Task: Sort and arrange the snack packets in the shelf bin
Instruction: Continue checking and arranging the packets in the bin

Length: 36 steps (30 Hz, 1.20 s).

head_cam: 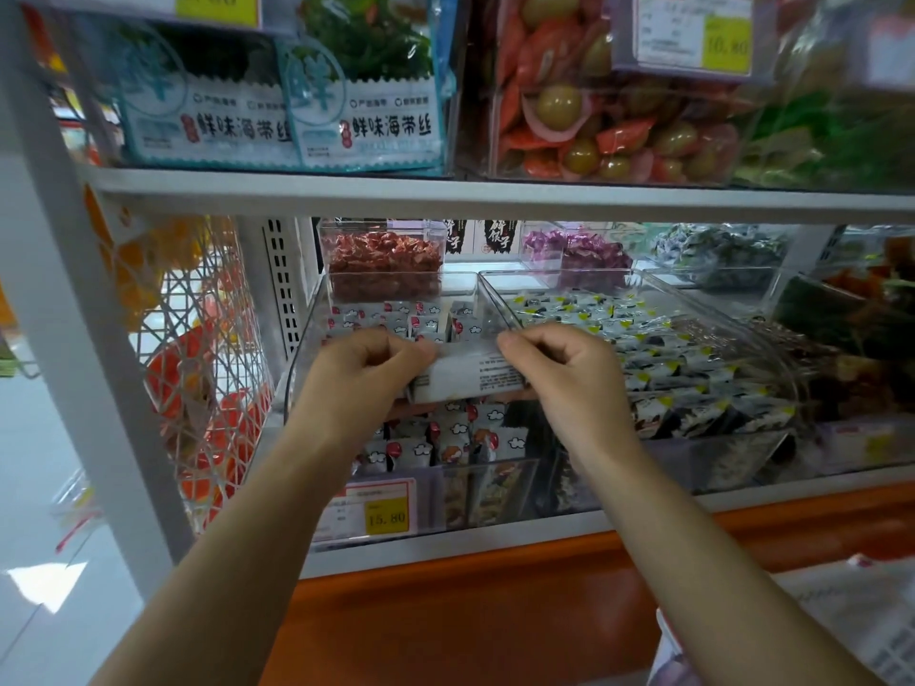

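Head view, looking forward and down at a shop shelf; both hands are raised in front of the lower tier.

1. Left hand (366,368): fingers curled; thumb and fingers pinch the left end of the white packet (470,376).
2. Right hand (559,373): fingers curled; thumb and fingers pinch the right end of the same packet.
3. White packet: lies crosswise between the two hands; a face with black print is turned to the camera; the middle of the packet is uncovered, both ends are hidden under the fingers.
4. Clear shelf bin (303,349): tilted, with its front lower than its back; the held packet sits above its middle; whether the packet touches the contents below cannot be told.
5. Small snack packets (460,433): white with red marks; they fill the bin, showing behind the hands and below the held packet.

Surroundings: a neighbouring bin (772,368) just to the right holds black, white and yellow packets; a box of red-wrapped sweets (386,259) stands behind the shelf bin; a price label (386,517) reading 15.80 is fixed on the bin's front; seaweed packs (366,116) stand on the shelf above.
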Motion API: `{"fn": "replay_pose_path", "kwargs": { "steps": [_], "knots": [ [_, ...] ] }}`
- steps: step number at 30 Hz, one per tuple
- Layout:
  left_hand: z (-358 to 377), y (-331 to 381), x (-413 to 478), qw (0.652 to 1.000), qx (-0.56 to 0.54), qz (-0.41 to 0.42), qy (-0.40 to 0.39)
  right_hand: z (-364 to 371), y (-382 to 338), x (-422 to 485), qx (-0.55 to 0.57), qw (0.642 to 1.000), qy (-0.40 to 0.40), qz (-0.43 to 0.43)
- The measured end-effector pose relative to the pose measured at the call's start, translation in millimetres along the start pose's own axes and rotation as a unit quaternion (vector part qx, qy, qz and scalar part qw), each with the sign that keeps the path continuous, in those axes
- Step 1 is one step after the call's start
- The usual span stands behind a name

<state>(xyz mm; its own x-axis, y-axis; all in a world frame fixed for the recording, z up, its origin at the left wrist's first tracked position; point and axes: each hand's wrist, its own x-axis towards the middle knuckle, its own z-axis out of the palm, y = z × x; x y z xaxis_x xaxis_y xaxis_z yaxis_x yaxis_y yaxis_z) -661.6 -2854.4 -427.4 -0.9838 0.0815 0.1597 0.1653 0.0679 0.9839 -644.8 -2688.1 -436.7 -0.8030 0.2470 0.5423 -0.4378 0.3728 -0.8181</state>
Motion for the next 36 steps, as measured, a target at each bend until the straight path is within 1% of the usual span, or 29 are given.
{"fn": "replay_pose_path", "kwargs": {
  "steps": [2,4,6,7,9,10,11,13,15,17,18,19,21,22,23,25,27,30,33,36],
  "knots": [
    [-1,0,-1,0.999,0.026,0.017,-0.023,0,2,1,0.008,1.0,0.01,0.009],
    [-1,1,-3,0.994,0.08,0.054,-0.047,-1,3,2,0.012,1.0,0.019,0.017],
    [0,-1,-2,0.989,0.113,0.081,-0.044,-3,4,2,0.027,0.999,0.01,0.029],
    [0,-2,-1,0.988,0.118,0.093,-0.035,-5,5,3,0.059,0.997,-0.005,0.04],
    [2,-3,0,0.99,0.097,0.101,-0.014,-9,5,5,0.132,0.987,-0.064,0.065],
    [3,-3,2,0.993,0.07,0.097,-0.007,-12,5,6,0.14,0.984,-0.091,0.062],
    [4,-3,3,0.995,0.043,0.095,-0.003,-14,5,8,0.126,0.985,-0.109,0.046],
    [7,-4,8,0.995,0.027,0.095,-0.001,-17,2,11,0.081,0.991,-0.103,0.013],
    [10,-7,14,0.989,0.101,0.107,0.002,-17,1,18,0.053,0.997,-0.056,0.004],
    [11,-13,21,0.969,0.217,0.115,-0.005,-17,5,30,0.017,1.0,0.01,0.002],
    [11,-15,24,0.955,0.271,0.114,-0.017,-16,7,37,-0.017,0.999,0.031,-0.008],
    [12,-18,27,0.938,0.325,0.114,-0.036,-15,9,45,-0.056,0.997,0.037,-0.024],
    [14,-24,33,0.884,0.443,0.124,-0.078,-9,15,60,-0.139,0.988,0.017,-0.059],
    [16,-27,36,0.855,0.492,0.132,-0.097,-5,18,69,-0.189,0.979,-0.001,-0.072],
    [17,-30,37,0.834,0.524,0.134,-0.111,-2,19,77,-0.241,0.966,-0.026,-0.083],
    [19,-35,40,0.815,0.551,0.126,-0.129,4,22,89,-0.343,0.929,-0.097,-0.103],
    [20,-40,42,0.806,0.563,0.122,-0.139,10,24,97,-0.432,0.879,-0.167,-0.116],
    [19,-43,45,0.797,0.574,0.118,-0.148,19,24,103,-0.522,0.809,-0.236,-0.133],
    [19,-43,44,0.802,0.566,0.118,-0.148,24,19,114,-0.543,0.772,-0.303,-0.133],
    [19,-42,44,0.807,0.558,0.115,-0.151,27,17,123,-0.547,0.74,-0.379,-0.1]
  ]
}}
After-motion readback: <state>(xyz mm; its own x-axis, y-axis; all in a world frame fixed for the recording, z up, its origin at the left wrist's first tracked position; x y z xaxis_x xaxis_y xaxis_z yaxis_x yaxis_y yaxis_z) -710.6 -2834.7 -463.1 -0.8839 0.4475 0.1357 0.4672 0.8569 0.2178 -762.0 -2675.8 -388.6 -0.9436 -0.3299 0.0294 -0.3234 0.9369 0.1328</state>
